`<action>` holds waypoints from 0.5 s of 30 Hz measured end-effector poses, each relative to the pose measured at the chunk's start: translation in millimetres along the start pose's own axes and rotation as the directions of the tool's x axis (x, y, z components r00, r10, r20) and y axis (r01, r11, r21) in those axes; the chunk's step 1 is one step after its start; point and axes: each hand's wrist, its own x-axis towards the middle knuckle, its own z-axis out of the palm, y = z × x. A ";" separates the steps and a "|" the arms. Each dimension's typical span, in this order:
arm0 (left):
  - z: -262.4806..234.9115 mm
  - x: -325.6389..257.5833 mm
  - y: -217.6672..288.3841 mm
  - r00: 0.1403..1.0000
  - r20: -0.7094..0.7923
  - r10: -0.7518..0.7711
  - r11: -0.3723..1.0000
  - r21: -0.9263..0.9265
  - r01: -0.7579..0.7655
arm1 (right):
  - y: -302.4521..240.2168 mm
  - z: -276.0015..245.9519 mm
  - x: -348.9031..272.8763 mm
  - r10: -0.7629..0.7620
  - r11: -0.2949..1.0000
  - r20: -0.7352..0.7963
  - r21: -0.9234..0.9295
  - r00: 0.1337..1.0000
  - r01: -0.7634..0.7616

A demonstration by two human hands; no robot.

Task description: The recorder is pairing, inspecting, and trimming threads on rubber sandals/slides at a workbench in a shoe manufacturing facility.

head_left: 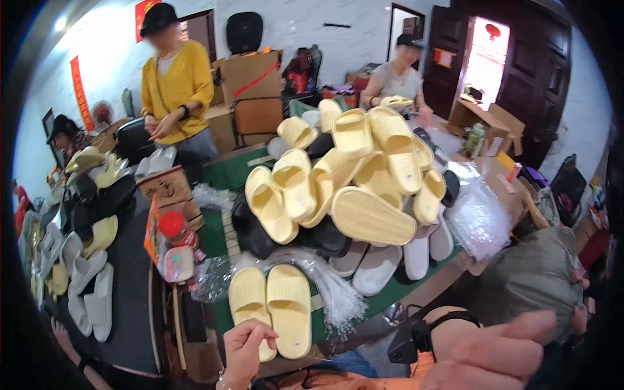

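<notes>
A pair of pale yellow slippers [289, 309] lies side by side at the near edge of the green table, toes pointing away from me. My left hand [244, 351] is at the heel of the left slipper, overlapping it, with fingers curled into a pinch. Anything between those fingertips is too small to make out. Raised close to the camera at the lower right, my right hand [500, 354] is large and blurred, away from the slippers. A black strapped device [409, 341] sits by its wrist. Clear plastic strands [338, 292] lie just beyond the pair.
A heap of yellow slippers [374, 221], with grey and black ones, covers the table [224, 172]. Clear plastic bags [478, 218] hang over its right edge. A red-lidded jar [174, 227] stands left. More slippers [97, 292] fill a dark table. Two people [175, 84] [396, 81] are across from me.
</notes>
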 end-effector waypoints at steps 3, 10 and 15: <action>-8.0 -4.1 -7.9 0.999 0.032 -0.020 0.999 0.049 0.018 | 1.5 -36.9 -47.4 -0.118 0.982 0.233 -0.116 0.965 0.148; -13.1 -9.1 -7.5 0.990 0.094 -0.102 0.973 0.218 0.079 | 74.8 -128.5 -180.7 -0.058 0.997 0.485 0.074 0.872 0.025; -25.6 -8.1 -17.1 0.990 0.088 -0.110 0.984 0.151 0.096 | 99.7 -75.4 -152.9 -0.091 0.980 0.682 0.190 0.726 -0.056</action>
